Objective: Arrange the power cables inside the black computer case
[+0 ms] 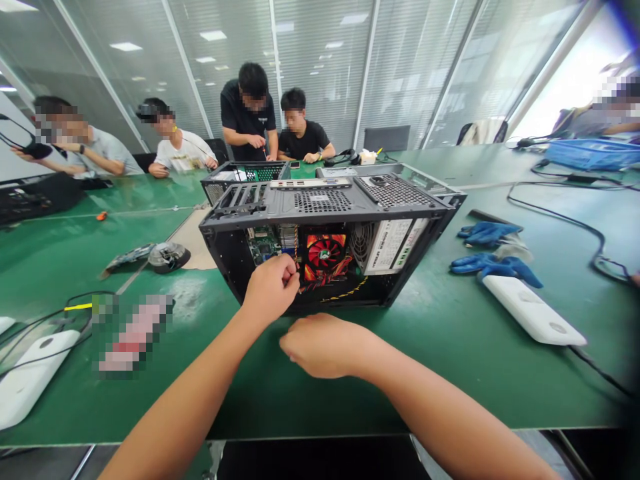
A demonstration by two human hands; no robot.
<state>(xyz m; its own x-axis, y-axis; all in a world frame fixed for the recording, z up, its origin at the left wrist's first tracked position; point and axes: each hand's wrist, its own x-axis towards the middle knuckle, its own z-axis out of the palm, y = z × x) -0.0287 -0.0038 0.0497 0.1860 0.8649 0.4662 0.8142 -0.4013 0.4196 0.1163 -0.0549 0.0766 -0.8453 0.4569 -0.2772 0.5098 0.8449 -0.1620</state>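
A black computer case (330,203) lies on its side on the green table (450,347), its open side facing me. Inside sit a green motherboard (264,244), a graphics card with a red fan (326,253) and a grey power supply (387,245). My left hand (271,287) is at the opening's lower edge, fingers curled in a pinch beside the red fan; what they hold is hidden. My right hand (323,345) rests as a loose fist on the table just in front of the case.
Blue gloves (493,250) and a white device (533,310) lie to the right, with black cables (590,233) and a blue basket (593,153) beyond. A second white device (30,377), a loose board (130,257) and a fan part (169,257) lie left. Several people work at the far side.
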